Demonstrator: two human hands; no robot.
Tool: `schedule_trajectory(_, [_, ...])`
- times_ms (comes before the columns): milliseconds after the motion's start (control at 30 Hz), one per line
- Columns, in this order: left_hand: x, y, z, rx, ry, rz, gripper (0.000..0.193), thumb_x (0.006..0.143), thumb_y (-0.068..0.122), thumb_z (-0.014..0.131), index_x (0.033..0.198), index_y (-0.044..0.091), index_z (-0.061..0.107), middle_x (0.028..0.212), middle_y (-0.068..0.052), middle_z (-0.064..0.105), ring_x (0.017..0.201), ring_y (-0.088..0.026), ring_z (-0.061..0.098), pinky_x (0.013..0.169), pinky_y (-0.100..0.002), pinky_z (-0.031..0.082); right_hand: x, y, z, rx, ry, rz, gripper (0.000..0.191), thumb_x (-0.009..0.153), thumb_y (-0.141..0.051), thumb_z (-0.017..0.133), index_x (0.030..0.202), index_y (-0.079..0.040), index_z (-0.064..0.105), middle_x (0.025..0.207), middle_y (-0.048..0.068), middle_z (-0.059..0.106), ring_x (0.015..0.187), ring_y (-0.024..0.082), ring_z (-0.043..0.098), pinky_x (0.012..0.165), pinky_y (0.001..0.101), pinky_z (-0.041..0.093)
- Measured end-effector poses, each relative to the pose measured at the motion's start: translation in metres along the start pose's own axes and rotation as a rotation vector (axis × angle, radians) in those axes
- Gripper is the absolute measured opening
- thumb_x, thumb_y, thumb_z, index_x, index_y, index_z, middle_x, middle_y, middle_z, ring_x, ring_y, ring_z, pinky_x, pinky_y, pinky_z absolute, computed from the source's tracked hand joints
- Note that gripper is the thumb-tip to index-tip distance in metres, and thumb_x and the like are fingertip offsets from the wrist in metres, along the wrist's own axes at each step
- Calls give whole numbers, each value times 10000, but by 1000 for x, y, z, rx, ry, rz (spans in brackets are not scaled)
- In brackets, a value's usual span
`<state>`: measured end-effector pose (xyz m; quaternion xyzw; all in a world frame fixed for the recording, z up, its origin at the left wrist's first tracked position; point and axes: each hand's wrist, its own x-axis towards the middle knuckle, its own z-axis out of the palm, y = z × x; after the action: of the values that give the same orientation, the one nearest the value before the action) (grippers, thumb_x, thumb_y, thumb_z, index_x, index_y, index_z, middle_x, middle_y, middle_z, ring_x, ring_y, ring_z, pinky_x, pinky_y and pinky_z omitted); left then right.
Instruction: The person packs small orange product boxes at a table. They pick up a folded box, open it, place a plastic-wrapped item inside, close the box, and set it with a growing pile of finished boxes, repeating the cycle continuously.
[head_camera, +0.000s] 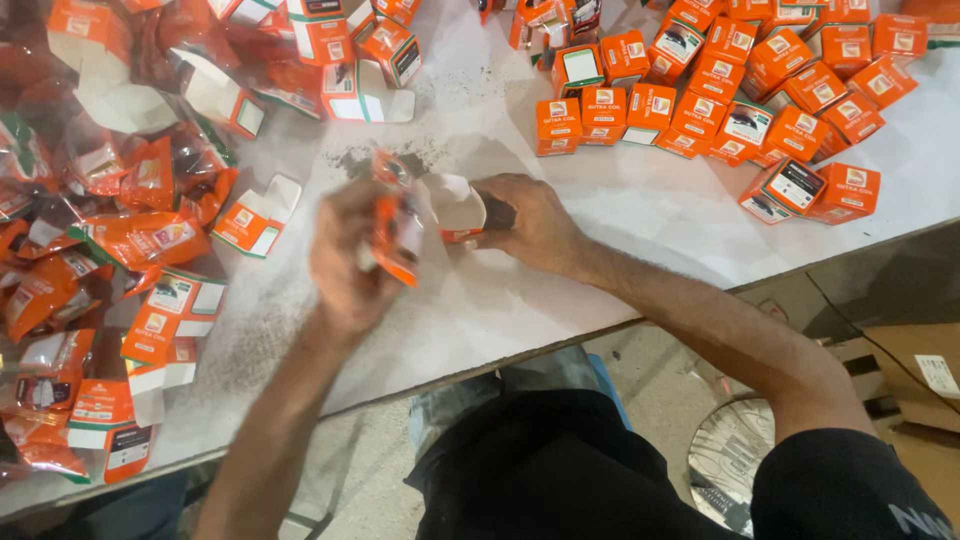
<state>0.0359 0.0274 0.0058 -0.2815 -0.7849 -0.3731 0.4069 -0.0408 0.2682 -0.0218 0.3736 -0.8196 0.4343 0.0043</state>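
Observation:
My left hand (345, 250) grips a crinkled orange sachet (395, 225), blurred by motion, just above the white table (620, 215). My right hand (530, 222) holds a small open orange-and-white carton (455, 208) on its side, its open mouth facing the sachet. The sachet's end sits right at the carton's opening. Dark powder is scattered on the table just behind the hands.
Several closed orange cartons (700, 95) lie grouped at the back right. A heap of orange sachets (60, 200) and flat or open cartons (175, 315) covers the left side. The table's front edge runs diagonally; a cardboard box (915, 380) sits on the floor at right.

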Motion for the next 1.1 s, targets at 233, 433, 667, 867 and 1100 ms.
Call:
schedule_trajectory(233, [-5,1,24,303,-236,237,534,803,86,843,1261,3,582,1213,-152,658,1329,-449,561,1132,-699,334,-1,-4,6,117,2,49,557,754,-137,875,1261,-50,662,1143,148,711,1034,285,717,894,395,566])
schedule_trajectory(433, [-10,8,26,328,-302,39,363,889,87,794,1238,32,711,1229,-97,652,1461,-395,408,1197,-705,222,-2,-2,6,35,6,-35,580,778,-196,876,1286,-45,640,1149,166,703,1075,353,684,936,430,532])
schedule_trajectory(667, [-5,11,56,119,-72,-469,242,791,7,725,1025,62,697,1323,-183,461,1134,-358,528,987,-518,446,-3,-8,6,-13,17,-81,616,786,-272,885,1308,-63,634,1171,166,703,1096,381,656,946,460,518])
schedule_trajectory(867, [-3,5,62,-415,-13,-1015,407,852,-43,580,1216,7,406,1032,-163,631,768,-152,660,611,-289,560,-8,-14,8,100,38,-30,701,842,-248,846,1408,-49,484,1278,138,674,1160,367,630,964,449,509])
schedule_trajectory(1100, [-14,-11,56,-610,-116,-950,356,885,-56,557,1241,-47,543,1054,-100,664,888,-132,695,722,-293,620,-8,-19,9,-140,81,-221,588,844,-174,828,1368,-76,579,1318,130,669,1132,369,661,962,458,515])
